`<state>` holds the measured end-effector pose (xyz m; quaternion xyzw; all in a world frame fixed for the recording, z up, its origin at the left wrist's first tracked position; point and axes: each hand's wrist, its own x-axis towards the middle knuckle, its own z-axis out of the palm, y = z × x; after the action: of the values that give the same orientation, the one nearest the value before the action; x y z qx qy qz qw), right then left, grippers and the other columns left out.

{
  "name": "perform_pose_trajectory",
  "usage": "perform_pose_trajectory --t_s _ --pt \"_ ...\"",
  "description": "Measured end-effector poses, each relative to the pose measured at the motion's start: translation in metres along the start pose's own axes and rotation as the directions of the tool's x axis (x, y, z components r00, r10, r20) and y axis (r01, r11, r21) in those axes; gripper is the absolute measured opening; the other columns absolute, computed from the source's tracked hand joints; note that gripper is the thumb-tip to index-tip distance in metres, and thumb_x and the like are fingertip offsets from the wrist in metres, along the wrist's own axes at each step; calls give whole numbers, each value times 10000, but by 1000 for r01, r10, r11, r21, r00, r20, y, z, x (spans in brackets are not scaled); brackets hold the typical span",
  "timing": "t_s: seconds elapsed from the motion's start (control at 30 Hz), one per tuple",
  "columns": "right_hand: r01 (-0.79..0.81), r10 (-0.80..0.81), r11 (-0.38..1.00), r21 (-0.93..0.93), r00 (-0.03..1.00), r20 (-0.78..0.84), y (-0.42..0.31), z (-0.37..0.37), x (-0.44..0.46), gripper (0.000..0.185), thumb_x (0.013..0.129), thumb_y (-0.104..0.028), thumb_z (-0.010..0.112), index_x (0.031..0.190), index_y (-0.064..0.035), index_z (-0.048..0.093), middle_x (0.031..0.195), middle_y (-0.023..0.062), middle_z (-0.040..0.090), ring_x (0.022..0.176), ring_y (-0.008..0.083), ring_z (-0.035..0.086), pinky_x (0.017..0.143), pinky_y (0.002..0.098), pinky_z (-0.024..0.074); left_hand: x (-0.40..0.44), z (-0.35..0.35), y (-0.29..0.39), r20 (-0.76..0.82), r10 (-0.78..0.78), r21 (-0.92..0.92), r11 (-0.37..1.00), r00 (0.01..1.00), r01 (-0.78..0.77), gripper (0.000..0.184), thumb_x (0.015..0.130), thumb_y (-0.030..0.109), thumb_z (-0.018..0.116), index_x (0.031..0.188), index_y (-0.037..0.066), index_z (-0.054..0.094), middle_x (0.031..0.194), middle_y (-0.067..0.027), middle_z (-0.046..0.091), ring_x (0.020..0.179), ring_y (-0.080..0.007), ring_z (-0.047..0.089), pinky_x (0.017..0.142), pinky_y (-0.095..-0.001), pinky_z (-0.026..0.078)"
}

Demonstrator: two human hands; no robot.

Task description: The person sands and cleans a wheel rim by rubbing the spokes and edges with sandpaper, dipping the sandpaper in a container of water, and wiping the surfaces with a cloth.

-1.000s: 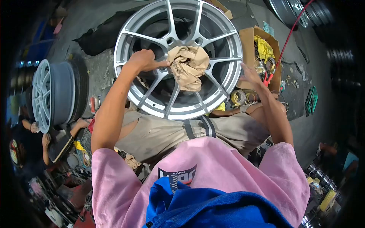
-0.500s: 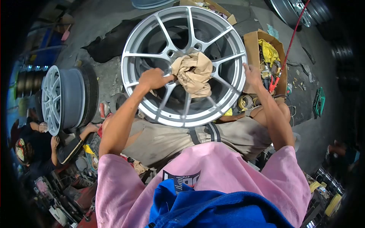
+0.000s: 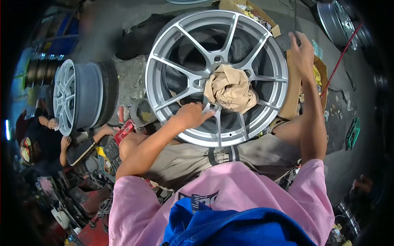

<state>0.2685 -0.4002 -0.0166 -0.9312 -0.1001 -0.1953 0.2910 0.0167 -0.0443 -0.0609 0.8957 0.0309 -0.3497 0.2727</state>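
Observation:
A silver multi-spoke alloy wheel (image 3: 219,138) lies face up in front of my lap. Crumpled tan paper or cloth (image 3: 234,91) sits bunched over its hub. My left hand (image 3: 189,117) is closed around a spoke at the lower left of the hub, with the thumb pointing toward the tan bundle. Off the wheel's upper right edge, my right hand (image 3: 303,51) is raised with fingers apart, holding nothing. Its forearm passes in front of a cardboard box (image 3: 290,88).
At left, a co-worker (image 3: 45,135) has hands at another silver wheel (image 3: 67,96) standing upright by a tire. Another open box (image 3: 262,18) lies beyond my wheel. More wheels (image 3: 334,22) stand at upper right, near a red hose (image 3: 342,59). A green tray (image 3: 353,133) lies at right.
The wheel has turned counterclockwise. My right hand has left its right edge and moved up and outward. My left hand has shifted toward the lower spokes. The whole view has also shifted.

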Motion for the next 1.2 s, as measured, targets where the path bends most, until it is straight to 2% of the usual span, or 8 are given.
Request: perform_pose_trajectory --t_s 0.1,0.2,0.3,0.47,0.63,0.73,0.8,1.2 --pt "-140 91 962 233 974 207 -17 6 -29 463 1030 -384 663 1254 18 713 1248 176 740 1133 340 699 972 428 526 -27 -32 26 33 176 376 910 984 -176 740 1020 581 616 1176 -139 689 1167 -346 704 1154 -488 668 1020 -494 522" --pt "-514 -26 609 605 749 662 -72 -3 -53 359 1045 -250 681 1309 -6 670 1167 43 749 1037 140 678 880 350 537 -37 -59 59 52 253 113 960 966 -257 633 1045 483 640 1266 -109 670 1208 -312 710 1138 -409 707 996 -463 544" --pt "-628 -124 442 641 664 737 -104 2 -67 309 1034 -204 705 1287 -38 643 1123 37 740 997 112 665 839 300 527 -10 -50 73 -409 251 -535 714 877 -453 519 1071 366 650 1338 -80 658 1175 -139 747 1099 -189 693 971 -371 568" --pt "-633 -167 384 673 669 724 -120 0 -89 309 1027 -148 703 1292 -10 626 1074 53 722 999 124 668 851 302 542 19 -43 102 -330 145 -900 250 933 -358 438 1089 338 643 1349 -11 696 1188 -25 702 992 -84 623 887 -257 517" --pt "-374 -63 670 641 832 551 -117 -11 -105 290 989 -102 692 1254 9 650 1032 125 723 888 169 707 812 318 569 10 -56 87 -503 146 -648 588 852 -484 351 1095 260 617 1324 10 707 1234 -72 713 985 -114 701 782 -312 623" --pt "-253 -77 794 553 860 504 -111 -31 -102 285 993 -120 689 1242 15 655 1029 145 728 885 194 718 814 326 572 3 -118 41 -658 373 138 913 654 -383 314 1011 134 660 1293 7 717 1213 -124 726 992 -180 717 790 -351 612" --pt "-193 -100 792 580 895 435 -104 -34 -106 224 1002 -128 674 1165 24 678 1007 150 718 842 226 715 775 337 567 0 -167 10 -539 664 669 711 518 -216 317 909 66 677 1213 -7 729 1158 -143 707 1033 -293 690 863 -387 592" --pt "-42 -297 821 569 820 490 -98 -37 -116 150 975 -109 692 1017 33 715 967 181 683 889 362 713 795 452 555 -5 -123 0 -295 564 672 696 771 -252 278 961 92 638 1222 60 729 1174 -109 703 1048 -317 694 879 -433 598"
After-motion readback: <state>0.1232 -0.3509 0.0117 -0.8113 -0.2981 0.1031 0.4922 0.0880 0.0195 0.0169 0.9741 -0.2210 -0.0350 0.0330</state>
